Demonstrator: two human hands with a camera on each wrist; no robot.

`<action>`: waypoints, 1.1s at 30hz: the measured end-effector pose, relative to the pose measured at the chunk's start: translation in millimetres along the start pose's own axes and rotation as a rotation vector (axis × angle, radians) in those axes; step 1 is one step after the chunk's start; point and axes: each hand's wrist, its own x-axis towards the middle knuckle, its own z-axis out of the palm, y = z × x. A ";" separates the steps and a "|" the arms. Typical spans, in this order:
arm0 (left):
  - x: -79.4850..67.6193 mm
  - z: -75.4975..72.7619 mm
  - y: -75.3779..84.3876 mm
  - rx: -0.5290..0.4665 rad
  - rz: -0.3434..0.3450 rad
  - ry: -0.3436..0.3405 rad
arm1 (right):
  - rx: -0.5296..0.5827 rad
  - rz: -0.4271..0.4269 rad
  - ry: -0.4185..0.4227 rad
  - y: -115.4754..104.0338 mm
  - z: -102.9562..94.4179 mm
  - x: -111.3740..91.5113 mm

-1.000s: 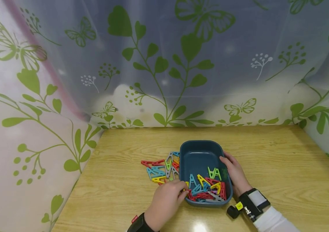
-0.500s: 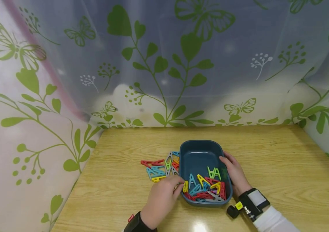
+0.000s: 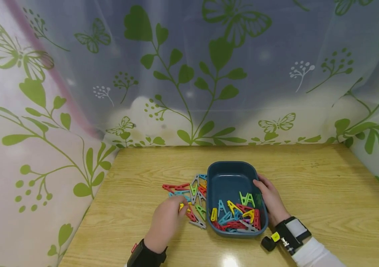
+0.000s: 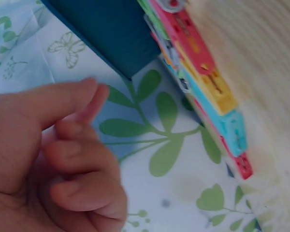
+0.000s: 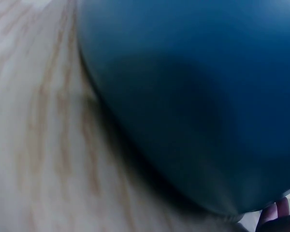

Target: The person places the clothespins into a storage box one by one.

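Observation:
My left hand (image 3: 166, 220) is above the left-hand pile of plastic clothespins (image 3: 193, 188), close to a yellow clothespin (image 3: 184, 207). In the left wrist view its fingers are curled, the thumb near the index fingertip, with nothing held; the pile's edge (image 4: 210, 77) lies apart from the fingers. My right hand (image 3: 273, 198) grips the right side of a dark blue plastic basin (image 3: 231, 168), thumb over the rim. Mixed-colour clothespins (image 3: 234, 218) lie in the basin's near half, with a yellow one (image 3: 214, 214) against its left wall. The right wrist view shows mostly the basin's outer wall (image 5: 183, 106).
The basin stands on a wood-grain table (image 3: 323, 185), just right of the loose clothespins. A grey clothespin (image 3: 197, 223) lies at the pile's near end. A leaf-and-butterfly printed curtain (image 3: 189, 74) surrounds the table at the back and sides.
The left hand has let go of a yellow clothespin inside the basin's left wall, then moved left over the pile. The right hand and basin have stayed in place.

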 end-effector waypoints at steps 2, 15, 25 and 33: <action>-0.4 1.3 -3.9 0.006 -0.020 -0.041 | -0.006 0.001 -0.001 -0.1 0.1 -0.4; -0.1 14.0 -17.4 0.052 -0.047 -0.139 | 0.006 -0.014 0.001 -0.6 -0.4 0.0; -2.2 19.4 -19.0 0.105 -0.021 -0.144 | -0.017 -0.012 0.012 1.1 0.8 1.6; -3.4 20.1 -18.1 0.126 -0.002 -0.132 | -0.016 -0.014 -0.001 2.0 -1.1 3.1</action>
